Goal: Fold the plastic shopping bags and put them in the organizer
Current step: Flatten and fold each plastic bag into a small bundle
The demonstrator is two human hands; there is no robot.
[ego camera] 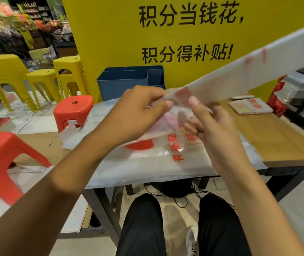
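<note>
The folded bag strip (240, 71) blurs and runs off frame at upper right. Left hand (136, 111) and right hand (208, 124) both pinch its near end above the table (277, 141).

Red-printed translucent bag (240, 71), blue organizer (127, 84)

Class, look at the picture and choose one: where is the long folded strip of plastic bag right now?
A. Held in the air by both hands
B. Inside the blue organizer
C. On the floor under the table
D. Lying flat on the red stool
A: the left hand and right hand both pinch the near end of the folded bag strip, which slants up to the right above the table.
</note>
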